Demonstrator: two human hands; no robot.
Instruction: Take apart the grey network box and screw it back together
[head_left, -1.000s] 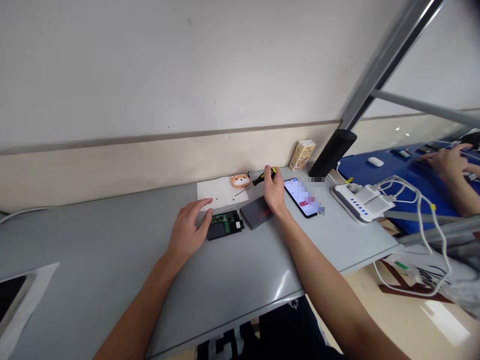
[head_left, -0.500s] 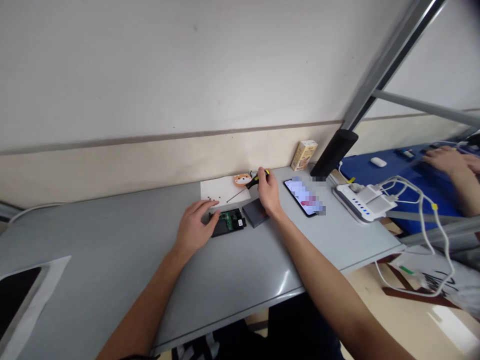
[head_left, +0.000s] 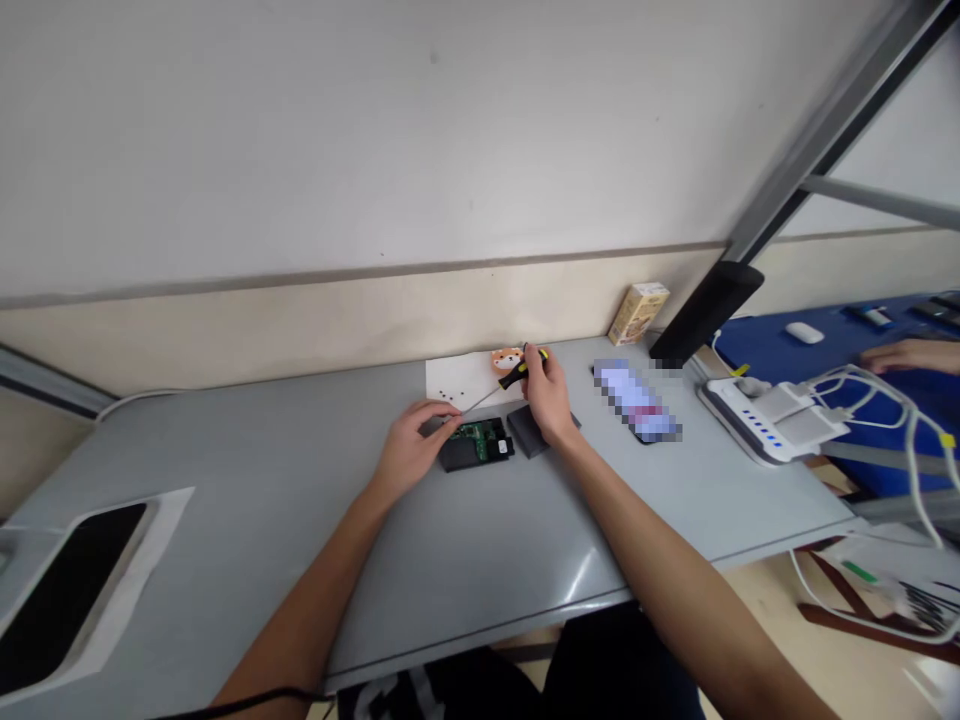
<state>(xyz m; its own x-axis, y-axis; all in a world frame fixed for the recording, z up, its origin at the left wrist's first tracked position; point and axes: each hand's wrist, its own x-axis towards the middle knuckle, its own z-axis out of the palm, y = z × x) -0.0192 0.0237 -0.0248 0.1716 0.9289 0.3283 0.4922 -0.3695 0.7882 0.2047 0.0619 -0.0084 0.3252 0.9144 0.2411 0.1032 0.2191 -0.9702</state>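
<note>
My right hand (head_left: 547, 400) is closed round the handle of a black and yellow screwdriver (head_left: 514, 376). Its thin shaft slants down leftward to the fingertips of my left hand (head_left: 412, 440), which are pinched together at the tip; whatever lies between them is too small to make out. Just below these fingertips lies an opened black case with a green circuit board (head_left: 482, 440) in it. A dark grey cover (head_left: 529, 430) rests to its right, partly under my right hand. Behind, several small dark screws (head_left: 452, 395) lie on a white sheet of paper (head_left: 472, 370).
An orange animal-face item (head_left: 508, 360) sits at the paper's back edge. Rightward are a phone (head_left: 634, 400), a carton (head_left: 637, 312), a black cylinder (head_left: 705, 312) and a power strip (head_left: 757, 425) with cables. A tablet-like device (head_left: 75, 590) lies left. Another person's hand (head_left: 907, 355) shows far right.
My left hand has moved from beside the screws to the screwdriver's tip, its fingertips now pinched. The screwdriver stays in my right hand. The view has shifted left.
</note>
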